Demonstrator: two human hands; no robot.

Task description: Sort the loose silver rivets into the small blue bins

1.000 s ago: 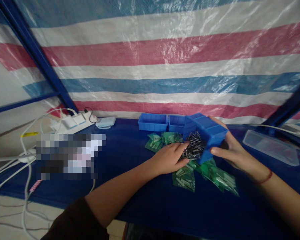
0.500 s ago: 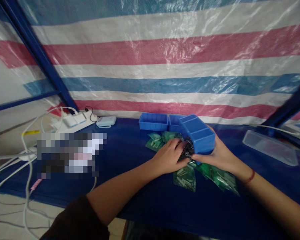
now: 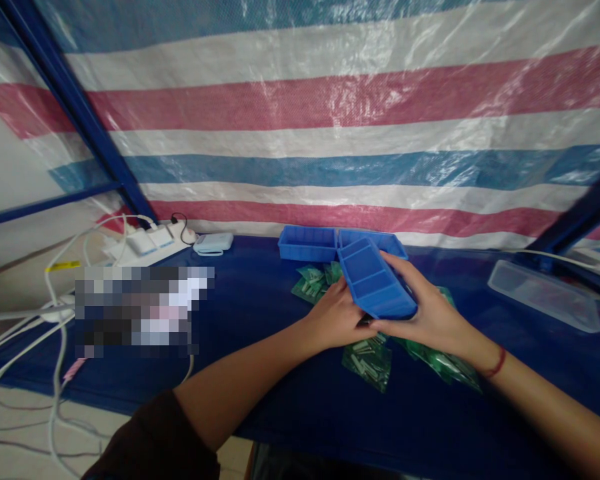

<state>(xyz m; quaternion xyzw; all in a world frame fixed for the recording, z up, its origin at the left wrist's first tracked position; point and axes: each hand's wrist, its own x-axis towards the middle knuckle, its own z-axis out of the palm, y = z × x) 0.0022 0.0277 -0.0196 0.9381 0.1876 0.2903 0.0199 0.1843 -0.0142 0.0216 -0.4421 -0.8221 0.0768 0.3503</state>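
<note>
My right hand (image 3: 433, 317) grips a blue plastic bin (image 3: 375, 280), tipped over so its ribbed underside faces me and its opening is turned away. Under the bin's lower left side is my left hand (image 3: 333, 319), cupped close against it; most of its fingers are hidden by the bin. A bit of dark small parts shows between thumb and bin, too covered to make out. Green-tinted bags of small metal pins lie around the hands: one bag (image 3: 367, 363) in front, one (image 3: 443, 360) beneath my right wrist, others (image 3: 310, 283) behind my left hand.
Two more blue bins (image 3: 307, 252) stand at the table's back edge, the right one partly covered. A clear plastic lid (image 3: 545, 297) lies at right. On the left are a white power strip (image 3: 150, 243), cables and a light blue device (image 3: 213, 243). A striped sheet (image 3: 330, 100) hangs behind.
The held bin has moved left and turned further over my left hand. The dark small metal parts seen between hand and bin before are now almost wholly covered.
</note>
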